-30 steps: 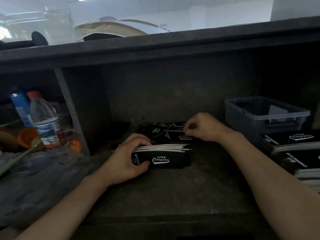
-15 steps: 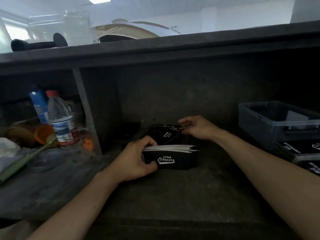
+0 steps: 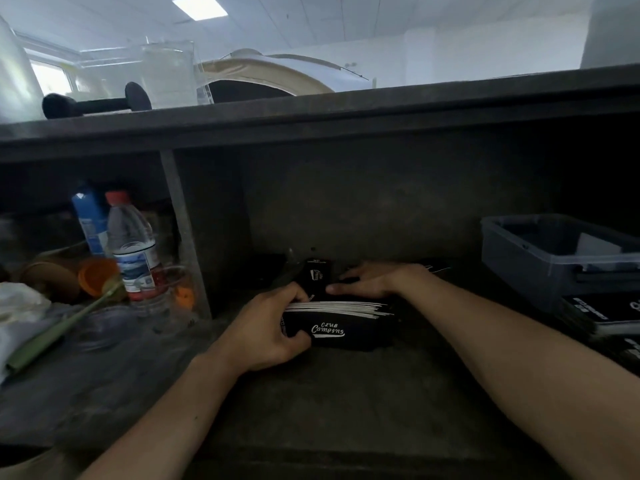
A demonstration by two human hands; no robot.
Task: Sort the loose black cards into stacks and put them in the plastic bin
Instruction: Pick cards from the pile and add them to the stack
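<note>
Your left hand (image 3: 266,327) gripped one stack (image 3: 339,323); your right hand (image 3: 374,280) lay flat-fingered on loose cards (image 3: 317,275) behind it. Neither had reached the plastic bin (image 3: 519,251).

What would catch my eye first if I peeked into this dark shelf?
The two bare hands in the middle: the left hand grips one end of a thick stack of black cards printed Club Camping, while the right hand rests on loose cards just behind it. To the right sits a grey plastic bin, and in the left compartment a clear water bottle with a red cap stands among clutter.
</note>
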